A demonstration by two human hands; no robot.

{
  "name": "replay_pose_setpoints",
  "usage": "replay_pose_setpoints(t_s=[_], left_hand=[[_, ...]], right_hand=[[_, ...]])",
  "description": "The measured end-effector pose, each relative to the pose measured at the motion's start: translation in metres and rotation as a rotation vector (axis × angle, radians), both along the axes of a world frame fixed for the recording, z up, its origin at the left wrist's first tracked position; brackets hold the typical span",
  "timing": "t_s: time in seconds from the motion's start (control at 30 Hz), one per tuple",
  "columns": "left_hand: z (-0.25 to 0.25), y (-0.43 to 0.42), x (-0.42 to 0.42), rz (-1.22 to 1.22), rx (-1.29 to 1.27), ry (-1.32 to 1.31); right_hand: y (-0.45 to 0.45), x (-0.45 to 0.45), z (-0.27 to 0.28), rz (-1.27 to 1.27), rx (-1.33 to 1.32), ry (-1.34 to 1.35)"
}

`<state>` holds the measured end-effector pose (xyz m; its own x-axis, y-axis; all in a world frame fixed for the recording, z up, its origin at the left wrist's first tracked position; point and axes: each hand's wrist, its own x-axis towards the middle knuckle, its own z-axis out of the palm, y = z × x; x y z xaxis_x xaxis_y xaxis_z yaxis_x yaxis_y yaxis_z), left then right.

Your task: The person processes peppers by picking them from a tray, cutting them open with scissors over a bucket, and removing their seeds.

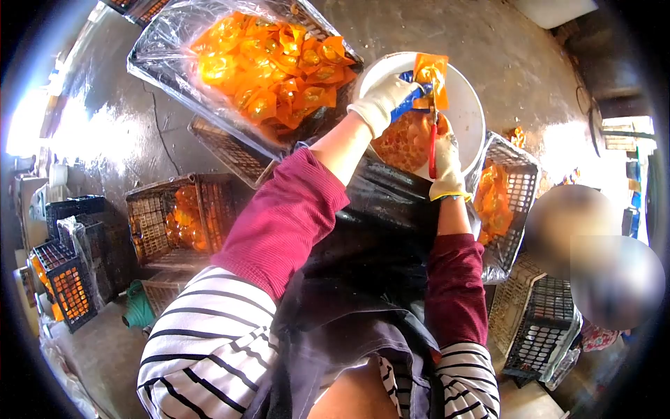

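Over a white bucket (473, 105), my left hand (388, 102), in a white glove with blue fingers, grips an orange packet (430, 71) near its lower edge. My right hand (447, 157), in a white glove with a yellow cuff, is closed round red-handled scissors (433, 150). The scissors point up, and their blades lie against the packet. Small orange-brown pieces (401, 143) lie in the bucket beneath both hands. A plastic-lined crate (157, 73) at the upper left holds a heap of orange packets (272, 66).
To the right of the bucket is a lined crate (520, 171) with orange packets. Another crate (150, 227) with orange items stands at the left. Black crates (73, 293) are at the far left. More crates (541, 328) and people with blurred heads are at the right.
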<state>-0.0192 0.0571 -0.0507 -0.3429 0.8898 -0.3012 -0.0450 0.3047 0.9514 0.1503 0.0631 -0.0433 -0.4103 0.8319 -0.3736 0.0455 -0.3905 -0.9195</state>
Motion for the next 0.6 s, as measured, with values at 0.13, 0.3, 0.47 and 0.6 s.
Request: replay_pose_setpoints(t_s=[0.13,0.3,0.47,0.6], left_hand=[[0.011,-0.005,-0.003,-0.110,-0.008,0.188],[0.014,-0.007,0.003,-0.097,-0.079,0.107],[0.011,-0.008,-0.004,0.007,-0.039,0.220],[0.022,-0.012,-0.001,-0.104,-0.043,0.413]], right_hand=[[-0.007,0.005,0.020,0.086,0.069,-0.126],[-0.004,0.005,0.008,0.057,0.143,-0.060],[-0.006,0.009,0.025,0.142,0.122,-0.263],[0.005,0.009,-0.025,0.072,0.399,-0.113]])
